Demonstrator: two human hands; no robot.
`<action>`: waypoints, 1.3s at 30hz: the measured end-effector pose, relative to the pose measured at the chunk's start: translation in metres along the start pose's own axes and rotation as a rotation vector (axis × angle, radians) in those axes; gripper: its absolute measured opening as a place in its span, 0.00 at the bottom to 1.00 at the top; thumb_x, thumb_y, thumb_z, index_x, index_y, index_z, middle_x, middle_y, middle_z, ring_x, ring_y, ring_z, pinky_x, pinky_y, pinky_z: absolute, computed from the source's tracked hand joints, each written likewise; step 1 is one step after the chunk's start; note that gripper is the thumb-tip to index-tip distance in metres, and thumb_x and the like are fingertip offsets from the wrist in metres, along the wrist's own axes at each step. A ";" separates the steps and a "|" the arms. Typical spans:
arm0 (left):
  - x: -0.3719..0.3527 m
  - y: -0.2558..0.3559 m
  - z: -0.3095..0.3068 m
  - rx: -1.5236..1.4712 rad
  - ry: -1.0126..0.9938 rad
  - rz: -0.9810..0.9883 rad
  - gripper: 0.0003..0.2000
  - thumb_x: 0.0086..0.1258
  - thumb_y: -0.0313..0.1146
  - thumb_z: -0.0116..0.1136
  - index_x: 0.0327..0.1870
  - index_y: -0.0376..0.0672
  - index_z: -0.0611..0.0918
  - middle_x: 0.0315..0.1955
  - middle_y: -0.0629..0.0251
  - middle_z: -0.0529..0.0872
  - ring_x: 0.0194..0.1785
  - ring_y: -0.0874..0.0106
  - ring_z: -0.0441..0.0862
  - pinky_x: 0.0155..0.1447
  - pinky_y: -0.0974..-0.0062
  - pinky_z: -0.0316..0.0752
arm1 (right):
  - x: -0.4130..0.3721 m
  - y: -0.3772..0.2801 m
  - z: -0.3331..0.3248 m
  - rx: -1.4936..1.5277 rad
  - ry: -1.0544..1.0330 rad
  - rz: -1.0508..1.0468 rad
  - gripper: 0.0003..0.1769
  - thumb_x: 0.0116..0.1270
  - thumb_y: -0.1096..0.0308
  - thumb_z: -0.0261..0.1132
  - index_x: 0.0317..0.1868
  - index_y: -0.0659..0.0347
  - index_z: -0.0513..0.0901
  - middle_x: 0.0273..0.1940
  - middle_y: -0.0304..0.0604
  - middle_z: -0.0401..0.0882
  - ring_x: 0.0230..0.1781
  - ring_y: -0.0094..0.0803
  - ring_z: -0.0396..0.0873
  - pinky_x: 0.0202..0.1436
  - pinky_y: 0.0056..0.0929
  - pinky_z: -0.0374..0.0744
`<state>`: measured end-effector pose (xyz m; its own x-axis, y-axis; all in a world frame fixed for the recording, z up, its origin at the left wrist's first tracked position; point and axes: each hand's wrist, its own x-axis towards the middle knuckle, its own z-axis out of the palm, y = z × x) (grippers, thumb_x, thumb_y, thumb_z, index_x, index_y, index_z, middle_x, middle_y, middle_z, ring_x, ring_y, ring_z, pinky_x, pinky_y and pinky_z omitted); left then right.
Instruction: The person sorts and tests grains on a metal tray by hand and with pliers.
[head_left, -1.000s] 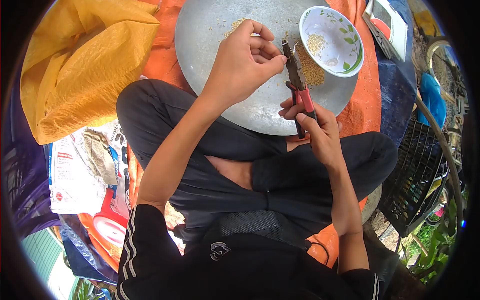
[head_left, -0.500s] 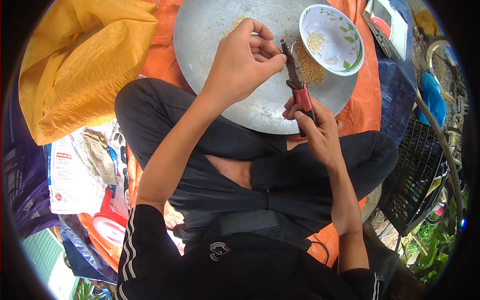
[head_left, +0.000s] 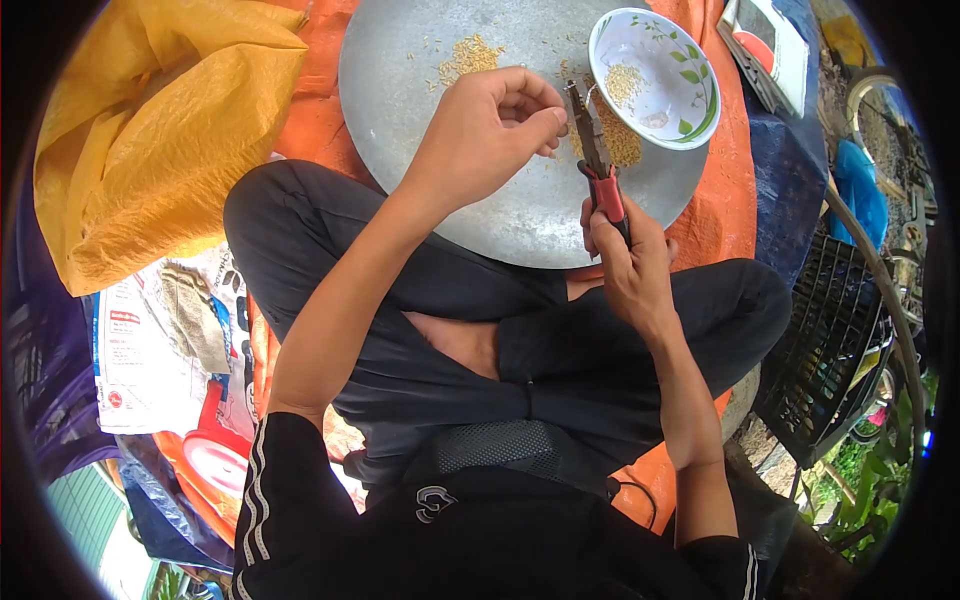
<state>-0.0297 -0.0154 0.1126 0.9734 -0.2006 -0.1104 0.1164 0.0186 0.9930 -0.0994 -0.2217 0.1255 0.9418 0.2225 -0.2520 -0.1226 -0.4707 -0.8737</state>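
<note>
My right hand [head_left: 637, 262] is wrapped round the handles of black pliers [head_left: 595, 140] with red on the grips. Their jaws point up over a round grey metal tray [head_left: 400, 130]. A tiny pale speck shows at the jaw tip, too small to name. Just left of that tip, my left hand [head_left: 490, 135] has its fingers curled and thumb pressed in; whatever is pinched there is hidden. Golden grains lie in one pile [head_left: 472, 58] beyond the left hand and another pile [head_left: 622, 145] beside the pliers. A white leaf-patterned bowl [head_left: 690, 105] leans on the tray with paler grains [head_left: 625, 85] inside.
The tray rests beyond my crossed legs [head_left: 400, 260] on an orange tarp [head_left: 733, 180]. A yellow sack [head_left: 175, 140] is at the left, above a printed white bag [head_left: 140, 350]. On the right are a black plastic crate [head_left: 825, 345] and a booklet [head_left: 770, 55].
My left hand has drawn slightly away from the jaw tip. My right hand has squeezed the pliers' handles closer together. The whole view has shifted a little.
</note>
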 end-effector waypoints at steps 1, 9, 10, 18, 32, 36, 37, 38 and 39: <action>0.000 0.000 0.000 -0.004 -0.027 -0.025 0.07 0.72 0.28 0.63 0.42 0.32 0.84 0.34 0.60 0.89 0.36 0.75 0.87 0.43 0.77 0.83 | 0.000 -0.001 0.000 0.005 0.011 0.009 0.08 0.73 0.70 0.58 0.40 0.68 0.76 0.26 0.43 0.72 0.25 0.29 0.71 0.32 0.33 0.69; -0.001 -0.002 0.003 0.069 -0.045 -0.069 0.07 0.72 0.28 0.62 0.38 0.32 0.85 0.33 0.62 0.89 0.37 0.75 0.87 0.42 0.77 0.82 | -0.001 0.005 0.005 -0.055 0.019 -0.001 0.08 0.72 0.70 0.58 0.39 0.68 0.76 0.25 0.48 0.71 0.23 0.33 0.72 0.31 0.36 0.69; 0.000 -0.003 0.005 0.062 -0.042 -0.060 0.06 0.72 0.28 0.62 0.38 0.32 0.85 0.32 0.62 0.89 0.37 0.75 0.87 0.41 0.77 0.82 | 0.000 0.006 0.005 -0.075 0.029 -0.015 0.08 0.72 0.71 0.58 0.39 0.68 0.76 0.25 0.48 0.71 0.22 0.34 0.71 0.31 0.36 0.69; -0.002 -0.006 0.010 0.356 0.049 0.186 0.06 0.73 0.27 0.62 0.39 0.31 0.84 0.31 0.62 0.89 0.37 0.75 0.87 0.41 0.77 0.82 | 0.001 0.001 -0.004 0.179 -0.097 0.158 0.11 0.75 0.67 0.55 0.38 0.66 0.77 0.25 0.40 0.72 0.26 0.23 0.70 0.31 0.29 0.69; 0.003 -0.005 0.003 -0.068 -0.058 0.048 0.06 0.72 0.27 0.62 0.42 0.33 0.85 0.33 0.62 0.89 0.38 0.76 0.86 0.43 0.78 0.80 | 0.005 0.007 -0.006 0.432 -0.094 0.101 0.12 0.75 0.66 0.55 0.41 0.66 0.79 0.29 0.38 0.79 0.32 0.23 0.76 0.37 0.24 0.72; 0.004 -0.003 0.002 -0.074 -0.050 0.026 0.07 0.70 0.27 0.62 0.40 0.32 0.85 0.32 0.61 0.88 0.37 0.76 0.87 0.42 0.78 0.82 | 0.005 0.006 -0.007 0.425 -0.114 0.108 0.12 0.75 0.66 0.55 0.41 0.66 0.79 0.29 0.38 0.79 0.31 0.22 0.75 0.36 0.24 0.72; 0.004 -0.003 0.002 -0.083 -0.043 0.032 0.07 0.69 0.27 0.62 0.39 0.30 0.84 0.31 0.61 0.88 0.36 0.76 0.88 0.41 0.79 0.83 | 0.005 0.006 -0.007 0.418 -0.116 0.112 0.12 0.75 0.66 0.55 0.41 0.66 0.79 0.29 0.38 0.78 0.31 0.22 0.75 0.36 0.24 0.71; 0.004 -0.004 0.002 -0.082 -0.044 0.030 0.07 0.69 0.27 0.62 0.39 0.30 0.84 0.31 0.61 0.88 0.36 0.76 0.88 0.41 0.79 0.83 | 0.005 0.007 -0.007 0.419 -0.115 0.113 0.12 0.75 0.66 0.55 0.41 0.66 0.79 0.29 0.38 0.78 0.31 0.22 0.75 0.36 0.24 0.71; 0.004 -0.005 0.003 -0.080 -0.047 0.027 0.07 0.69 0.27 0.61 0.38 0.31 0.84 0.31 0.61 0.88 0.35 0.76 0.88 0.41 0.79 0.83 | 0.006 0.009 -0.005 0.431 -0.104 0.100 0.12 0.74 0.65 0.55 0.41 0.66 0.79 0.29 0.38 0.78 0.31 0.22 0.75 0.36 0.24 0.71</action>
<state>-0.0265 -0.0188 0.1071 0.9663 -0.2450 -0.0793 0.1071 0.1024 0.9890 -0.0935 -0.2291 0.1188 0.8848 0.2891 -0.3654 -0.3514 -0.1011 -0.9308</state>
